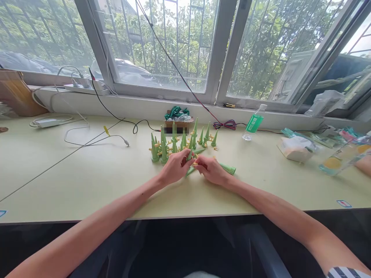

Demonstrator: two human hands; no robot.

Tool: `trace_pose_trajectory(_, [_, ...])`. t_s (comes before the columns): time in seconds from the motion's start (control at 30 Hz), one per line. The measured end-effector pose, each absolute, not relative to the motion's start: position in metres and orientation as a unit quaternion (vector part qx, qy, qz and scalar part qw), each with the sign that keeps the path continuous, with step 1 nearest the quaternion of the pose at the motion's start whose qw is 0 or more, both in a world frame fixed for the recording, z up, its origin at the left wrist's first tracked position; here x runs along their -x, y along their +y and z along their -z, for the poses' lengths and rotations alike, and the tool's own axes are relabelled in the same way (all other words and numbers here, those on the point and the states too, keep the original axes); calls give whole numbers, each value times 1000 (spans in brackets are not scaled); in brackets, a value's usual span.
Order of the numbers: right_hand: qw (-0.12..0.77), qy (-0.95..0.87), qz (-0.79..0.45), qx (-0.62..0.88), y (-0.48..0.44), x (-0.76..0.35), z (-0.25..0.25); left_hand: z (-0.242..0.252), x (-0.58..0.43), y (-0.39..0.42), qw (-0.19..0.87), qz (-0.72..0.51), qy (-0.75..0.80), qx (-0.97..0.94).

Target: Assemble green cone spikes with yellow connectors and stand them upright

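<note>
The left hand [175,166] pinches a green cone [189,155] between thumb and fingers, near the middle of the desk [121,185], its long axis leaning slightly off upright with the narrow end up. The right hand [211,168] faces it from the other side, thumb and fingertips pressed together on what looks like a small yellow piece [195,163]. That piece sits just to the right of the held cone, in the narrow gap between the two hands; whether it touches the cone is too small to tell. So the cone lies ahead and to the left of the right hand's fingertips, and the left hand is the nearer one to it. Beyond the hands, a cluster of standing cones [164,152] with yellow bits on them spreads over the desk, most of it on the left hand's side. A loose green cone [228,168] lies on its side just beside the right hand, its wide end pointing away to the right.
</note>
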State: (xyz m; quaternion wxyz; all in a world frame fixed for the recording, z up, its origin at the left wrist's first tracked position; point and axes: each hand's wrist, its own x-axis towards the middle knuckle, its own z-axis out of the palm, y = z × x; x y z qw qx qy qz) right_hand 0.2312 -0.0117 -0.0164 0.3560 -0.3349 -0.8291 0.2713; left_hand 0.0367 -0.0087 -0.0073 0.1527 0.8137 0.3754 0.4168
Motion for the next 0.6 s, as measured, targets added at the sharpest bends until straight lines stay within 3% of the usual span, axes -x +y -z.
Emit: trace_pose_trajectory(0.6, [347, -853, -214, 327, -9, -232, 21, 5, -37, -10, 139, -417, 364, -821])
